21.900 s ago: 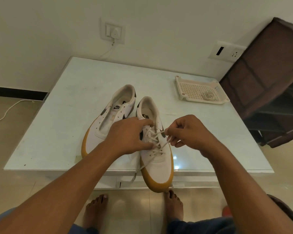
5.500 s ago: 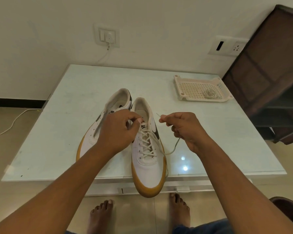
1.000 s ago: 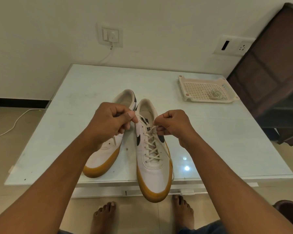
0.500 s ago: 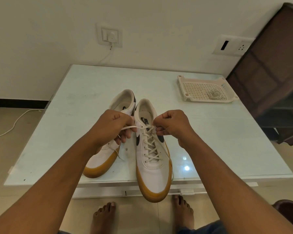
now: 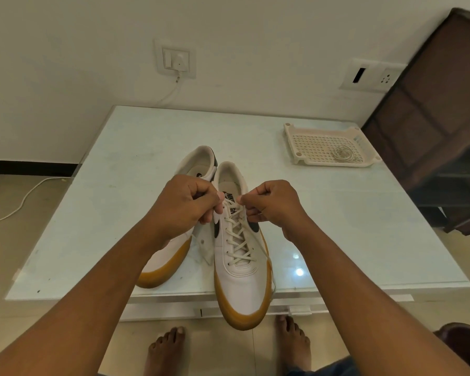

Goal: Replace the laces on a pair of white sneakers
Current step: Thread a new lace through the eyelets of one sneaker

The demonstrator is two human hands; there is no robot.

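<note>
Hands come first: both reach out over the glass table (image 5: 120,185) and meet above the laced sneaker (image 5: 239,256). The left hand (image 5: 185,207) is curled into a loose fist, with its thumb and first finger pressed together on one end of the lace (image 5: 238,237), near the top of the shoe. The right hand (image 5: 273,203) is curled too, and its fingertips pinch the other end of the lace just beside the left hand. Both arms stretch forward from the bottom corners. The laced sneaker is white with a yellow-brown sole, and its toe sticks out past the near edge of the table. The lace crisscrosses up its front. The other sneaker (image 5: 174,248) lies just to the left, touching it, partly hidden under the left hand. I cannot see any lace in it. A white tray (image 5: 304,147) with little holes sits at the far right of the table, well apart from the shoes. A small coiled lace (image 5: 342,153) lies inside it, near its right side.
</note>
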